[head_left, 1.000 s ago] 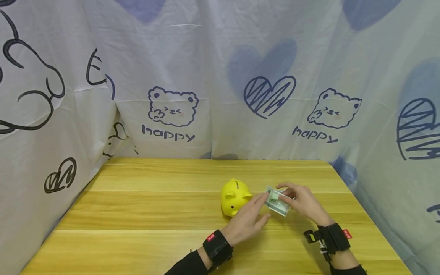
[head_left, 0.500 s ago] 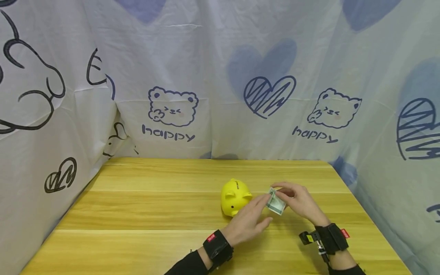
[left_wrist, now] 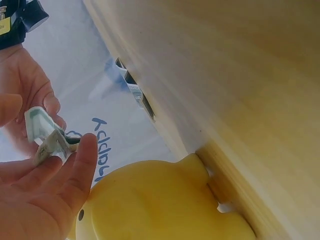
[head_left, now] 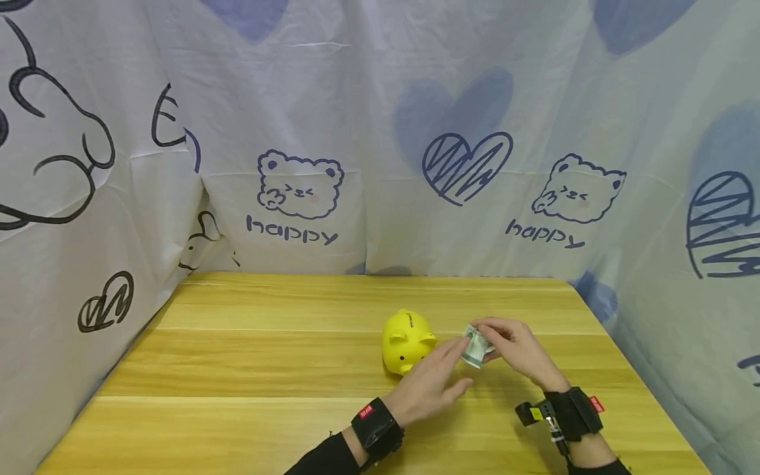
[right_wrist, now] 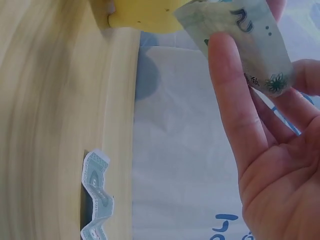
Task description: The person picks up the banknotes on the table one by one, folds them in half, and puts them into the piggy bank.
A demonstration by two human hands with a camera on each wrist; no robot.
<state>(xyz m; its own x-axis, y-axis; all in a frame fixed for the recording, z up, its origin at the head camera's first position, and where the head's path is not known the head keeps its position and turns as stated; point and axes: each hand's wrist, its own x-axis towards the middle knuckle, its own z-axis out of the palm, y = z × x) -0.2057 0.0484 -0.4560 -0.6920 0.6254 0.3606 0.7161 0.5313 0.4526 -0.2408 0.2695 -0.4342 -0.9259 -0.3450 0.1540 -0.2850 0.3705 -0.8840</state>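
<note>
A greenish banknote (head_left: 474, 349) is held above the table, bent and folded as the left wrist view shows. My right hand (head_left: 519, 349) pinches it between thumb and fingers. From the other side my left hand (head_left: 424, 386) reaches to the note with fairly straight fingers, their tips at its edge and the thumb apart. Beside the left hand stands a yellow piggy bank (head_left: 406, 338) with a slot on top, its snout partly covered by that hand. A second banknote (right_wrist: 97, 192), creased in a zigzag, rests on the table in the right wrist view.
The wooden table (head_left: 237, 356) bears these things. White cloth (head_left: 380, 224) printed with hearts and bears hangs along its back and sides. Black straps with small cameras sit on both wrists, the right camera (head_left: 527, 413) sticking out over the table.
My right hand has shifted slightly left, and the note between the hands shows narrower and more folded. The left hand has stayed nearly in place; the piggy bank has not moved.
</note>
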